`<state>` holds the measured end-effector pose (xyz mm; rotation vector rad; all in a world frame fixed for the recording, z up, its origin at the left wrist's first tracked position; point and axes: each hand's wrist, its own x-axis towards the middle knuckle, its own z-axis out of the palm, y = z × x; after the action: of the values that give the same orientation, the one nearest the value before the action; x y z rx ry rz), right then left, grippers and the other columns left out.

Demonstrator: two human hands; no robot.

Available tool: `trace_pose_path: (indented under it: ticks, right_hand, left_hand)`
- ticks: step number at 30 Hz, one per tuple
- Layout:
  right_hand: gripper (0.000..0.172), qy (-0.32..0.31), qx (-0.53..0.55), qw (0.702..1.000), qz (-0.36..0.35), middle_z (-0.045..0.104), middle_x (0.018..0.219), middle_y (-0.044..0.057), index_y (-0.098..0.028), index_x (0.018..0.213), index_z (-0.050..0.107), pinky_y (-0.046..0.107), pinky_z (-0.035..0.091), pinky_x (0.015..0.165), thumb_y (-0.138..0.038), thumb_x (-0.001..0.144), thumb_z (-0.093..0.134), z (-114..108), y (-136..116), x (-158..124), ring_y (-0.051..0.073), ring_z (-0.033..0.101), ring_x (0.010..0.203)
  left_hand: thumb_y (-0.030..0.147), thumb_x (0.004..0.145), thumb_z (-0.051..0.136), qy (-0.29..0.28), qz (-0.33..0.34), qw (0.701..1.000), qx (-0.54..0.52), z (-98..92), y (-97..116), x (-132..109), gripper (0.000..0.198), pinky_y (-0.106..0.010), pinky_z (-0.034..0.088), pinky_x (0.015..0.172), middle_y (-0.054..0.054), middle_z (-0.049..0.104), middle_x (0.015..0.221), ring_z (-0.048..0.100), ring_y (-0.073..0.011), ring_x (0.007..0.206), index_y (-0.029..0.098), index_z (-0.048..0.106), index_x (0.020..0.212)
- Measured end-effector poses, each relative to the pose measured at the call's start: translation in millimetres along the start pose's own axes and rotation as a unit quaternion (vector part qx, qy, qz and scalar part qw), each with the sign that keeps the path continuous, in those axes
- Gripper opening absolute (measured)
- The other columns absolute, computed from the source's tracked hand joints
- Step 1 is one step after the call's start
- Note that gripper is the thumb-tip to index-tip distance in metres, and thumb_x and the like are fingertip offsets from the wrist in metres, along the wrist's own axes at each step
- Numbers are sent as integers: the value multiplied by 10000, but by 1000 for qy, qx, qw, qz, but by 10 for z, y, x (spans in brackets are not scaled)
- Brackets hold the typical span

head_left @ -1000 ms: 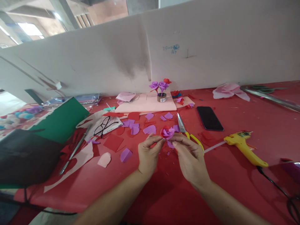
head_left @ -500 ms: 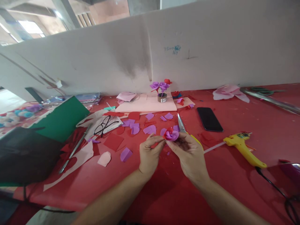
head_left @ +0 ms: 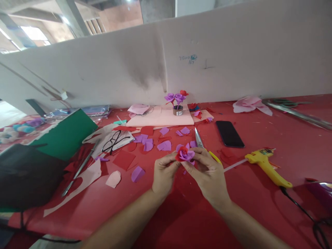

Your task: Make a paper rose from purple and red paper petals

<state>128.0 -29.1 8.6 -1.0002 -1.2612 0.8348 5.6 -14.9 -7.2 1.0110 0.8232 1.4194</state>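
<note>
A red and purple paper flower point(head_left: 185, 154) is held between my two hands above the red table. My left hand point(head_left: 165, 173) pinches its left side, at a red petal. On the right, my right hand point(head_left: 209, 174) grips the purple petals between thumb and fingers. Scissors point(head_left: 199, 138) with yellow handles lie just behind my right hand, which partly covers them. Cut purple petals point(head_left: 164, 145) and a red paper square point(head_left: 124, 160) lie to the left. Finished purple and red flowers point(head_left: 175, 97) stand in a small brown pot point(head_left: 177, 110) at the back.
A yellow glue gun point(head_left: 269, 167) with its cord lies at the right, below a black phone point(head_left: 230, 134). Eyeglasses point(head_left: 111, 141), a metal rod point(head_left: 80, 169) and a green sheet point(head_left: 66, 133) are on the left. A white partition point(head_left: 109, 69) rises behind the table.
The flower has turned a little, so its red petal now shows on the left and its centre faces me. The view has shifted slightly; both hands keep hold.
</note>
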Motion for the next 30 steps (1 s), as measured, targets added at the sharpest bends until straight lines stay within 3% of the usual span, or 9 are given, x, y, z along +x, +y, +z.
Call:
trace_pose_path:
  ticks: [10,15,18,24,30]
  right_hand:
    - [266,-17,-6,1000,-25,617,1066,13,-343,1018,726,351,500,909,-189,802,735,-46,-1,-15,181,604,1002]
    - [441,-12,92,995,-23,646,1065,6,-358,1195,621,312,515,874,-139,818,692,-63,-67,-13,149,614,956]
    - [388,30,107,994,-20,636,1053,3,-327,1149,607,294,503,882,-105,832,634,-86,-44,-9,136,603,951]
    - [225,-67,6,998,15,631,1089,27,-290,1003,689,367,487,920,-190,802,694,-73,44,13,194,607,1023]
    - [179,-54,-23,998,0,650,1018,5,-315,932,738,349,503,896,-202,794,727,-44,22,16,179,622,968]
  left_hand:
    - [240,690,802,9,-7,1000,-5,-20,-13,21,81,-288,525,800,-27,757,751,658,-150,753,224,803,770]
    - [223,666,812,28,-23,999,-24,-2,-23,51,92,-274,516,779,-21,759,749,655,-139,727,218,799,756]
    - [214,637,826,50,-29,998,-32,1,-29,59,93,-260,511,745,-13,747,706,644,-128,694,212,794,724]
    - [246,708,784,16,-3,1000,4,-29,-20,29,64,-303,508,785,-33,755,760,641,-156,750,221,802,764]
    - [256,740,764,-9,46,997,63,-39,-7,8,51,-338,503,847,-28,753,740,637,-168,751,238,805,764]
